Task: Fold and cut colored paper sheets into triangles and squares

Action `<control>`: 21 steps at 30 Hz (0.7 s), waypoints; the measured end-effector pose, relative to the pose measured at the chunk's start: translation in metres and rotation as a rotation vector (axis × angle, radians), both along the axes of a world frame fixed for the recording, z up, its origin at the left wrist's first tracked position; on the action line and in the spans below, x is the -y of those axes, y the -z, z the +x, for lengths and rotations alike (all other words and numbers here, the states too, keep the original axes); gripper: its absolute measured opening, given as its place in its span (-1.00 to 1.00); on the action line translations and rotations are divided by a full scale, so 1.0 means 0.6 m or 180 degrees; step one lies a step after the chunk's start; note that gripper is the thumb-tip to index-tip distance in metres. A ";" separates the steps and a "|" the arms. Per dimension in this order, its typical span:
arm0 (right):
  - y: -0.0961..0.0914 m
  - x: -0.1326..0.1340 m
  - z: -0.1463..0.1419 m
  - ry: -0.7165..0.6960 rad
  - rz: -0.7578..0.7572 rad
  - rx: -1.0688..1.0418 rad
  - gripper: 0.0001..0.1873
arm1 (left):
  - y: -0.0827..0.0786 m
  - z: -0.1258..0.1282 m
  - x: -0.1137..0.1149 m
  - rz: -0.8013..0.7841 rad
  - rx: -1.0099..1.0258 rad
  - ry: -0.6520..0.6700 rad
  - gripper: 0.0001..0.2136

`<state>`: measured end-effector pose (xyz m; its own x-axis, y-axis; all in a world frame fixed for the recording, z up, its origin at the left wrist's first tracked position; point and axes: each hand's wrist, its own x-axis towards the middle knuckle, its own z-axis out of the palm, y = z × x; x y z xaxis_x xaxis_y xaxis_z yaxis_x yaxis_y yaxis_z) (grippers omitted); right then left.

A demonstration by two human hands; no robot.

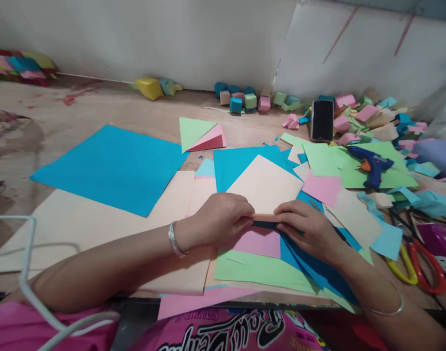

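Note:
A cream sheet of paper [265, 185] is held by its near edge, which is folded over into a narrow strip. My left hand [226, 217] pinches the left end of that fold, thumb below and fingers above. At the right end, my right hand [305, 222] grips the same fold with its fingers bent round it. Under the cream paper lie a blue sheet [233, 165], a pink sheet [259, 243] and a light green sheet [262, 268]. What looks like a thin pointed tool [334, 219] is partly hidden behind my right hand.
A large blue sheet [113, 168] rests on cream paper [91, 214] at left. To the right are a blue glue gun [371, 163] and scissors [423, 263]. A phone [322, 121] stands near folded paper pieces [369, 112]. A white cable [29, 258] crosses the front left.

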<state>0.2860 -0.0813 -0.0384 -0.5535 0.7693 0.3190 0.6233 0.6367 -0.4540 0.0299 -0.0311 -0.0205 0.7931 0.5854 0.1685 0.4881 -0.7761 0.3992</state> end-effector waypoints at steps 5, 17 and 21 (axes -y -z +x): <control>0.003 -0.001 0.000 0.0033 0.0056 0.0017 -0.81 | -0.005 0.001 0.002 -0.0042 0.0005 -0.0081 -0.84; -0.004 -0.001 -0.003 0.0002 0.0019 0.0081 -0.79 | -0.013 0.000 0.004 -0.0064 -0.0032 0.0048 -0.74; 0.000 -0.002 0.000 -0.0045 0.0064 0.0065 -0.80 | -0.018 0.000 0.006 -0.0199 0.0035 0.0124 -0.70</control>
